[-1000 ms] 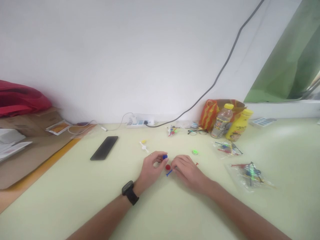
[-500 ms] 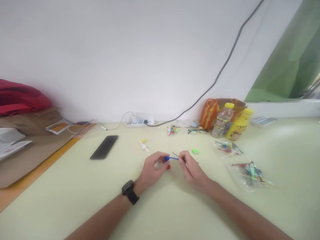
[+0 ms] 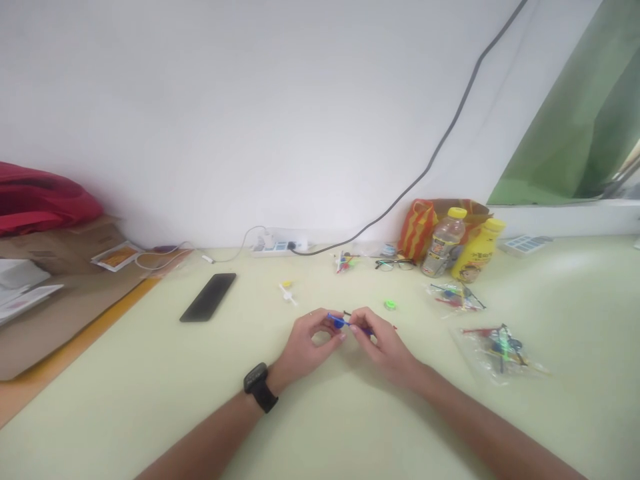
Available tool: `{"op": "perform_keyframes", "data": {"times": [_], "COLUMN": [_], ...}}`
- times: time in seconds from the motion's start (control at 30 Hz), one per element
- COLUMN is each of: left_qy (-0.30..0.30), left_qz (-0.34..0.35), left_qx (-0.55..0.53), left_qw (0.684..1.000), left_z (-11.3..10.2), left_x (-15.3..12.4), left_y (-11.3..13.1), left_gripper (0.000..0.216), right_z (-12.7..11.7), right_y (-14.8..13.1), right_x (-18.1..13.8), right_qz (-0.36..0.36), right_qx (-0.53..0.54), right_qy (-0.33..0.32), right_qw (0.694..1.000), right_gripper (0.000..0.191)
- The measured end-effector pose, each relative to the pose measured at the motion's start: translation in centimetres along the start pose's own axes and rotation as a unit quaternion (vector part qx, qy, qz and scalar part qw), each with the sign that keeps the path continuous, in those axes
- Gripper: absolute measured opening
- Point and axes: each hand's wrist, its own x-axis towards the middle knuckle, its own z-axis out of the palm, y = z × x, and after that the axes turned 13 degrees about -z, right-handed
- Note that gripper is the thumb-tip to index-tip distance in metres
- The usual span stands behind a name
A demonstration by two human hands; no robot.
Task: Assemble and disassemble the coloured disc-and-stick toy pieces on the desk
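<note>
The left fingers point(image 3: 334, 331) are closed in a thumb-and-forefinger pinch on the round-headed end of a small blue stick point(image 3: 345, 323). The right fingers point(image 3: 356, 328) are pinched shut on its other end, where a thin dark sliver shows beside it. Whether the round head is a separate piece, or already seated on the stick, is too small to tell. The stick is held just above the table point(image 3: 125, 400), to the right of the black phone point(image 3: 208, 297) and a little nearer the person than it.

As a judgement, work this fine goes best with the pinches close to the joint, the stick kept in line between the two hands, and any push made straight along its length. A sideways push could bend so thin a part or flick it out of the grip. Resting the heels of the hands on the table would steady it.

The left hand point(image 3: 305, 343) is curled, knuckles up, its thumb towards the right hand point(image 3: 383, 340), which mirrors it with the other fingers tucked under. Both wrists lie low, and the forearms run in from the bottom edge and meet in a V. A dark watch point(image 3: 260, 387) sits on the left wrist.

Further right of the phone lie a small green disc point(image 3: 390, 305) and two clear bags of coloured parts point(image 3: 500, 347). A white and yellow piece point(image 3: 287, 291) lies between the phone and the hands.
</note>
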Motion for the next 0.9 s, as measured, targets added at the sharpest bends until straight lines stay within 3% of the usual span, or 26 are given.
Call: {"op": "perform_keyframes", "data": {"times": [0.33, 0.57, 0.9], "left_qy": [-0.029, -0.039, -0.029], "left_qz": [-0.073, -0.110, -0.135], "left_qx": [-0.129, -0.201, -0.219], "left_qw": [0.989, 0.973, 0.966], "left_z": [0.9, 1.4, 1.3], "left_x": [-0.1, 0.0, 0.0], "left_y": [0.3, -0.1, 0.0], "left_gripper": [0.025, 0.029, 0.037], "right_z": [0.5, 0.5, -0.1], "right_y": [1.1, 2.0, 2.4], "right_x": [-0.5, -0.3, -0.5], "right_qz": [-0.091, -0.137, -0.199], "right_qx": [-0.074, -0.115, -0.151], "right_qy": [0.020, 0.112, 0.060], "right_qw": [0.993, 0.977, 0.966], "right_gripper": [0.021, 0.011, 0.017]}}
